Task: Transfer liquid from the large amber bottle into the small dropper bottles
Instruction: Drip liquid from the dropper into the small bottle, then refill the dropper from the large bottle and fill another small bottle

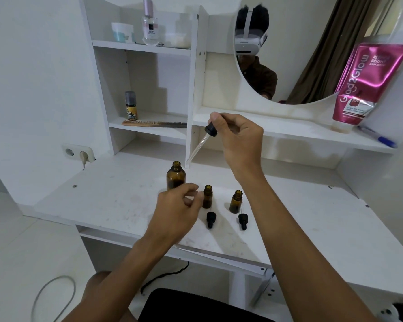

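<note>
Now right hand (239,138) pinches dropper (201,141) tilted over large amber bottle (176,176) | left hand (177,211), fingers curled, steadies small dropper bottle (207,196) for filling.

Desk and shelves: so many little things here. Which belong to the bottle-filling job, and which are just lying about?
In use:
- large amber bottle, open
- two small dropper bottles, open
- dropper held in the right hand
- two black dropper caps lying on the desk
- left hand by the bottles

Lying about:
- pink tube
- pen
- comb
- perfume bottle
- jar
</note>
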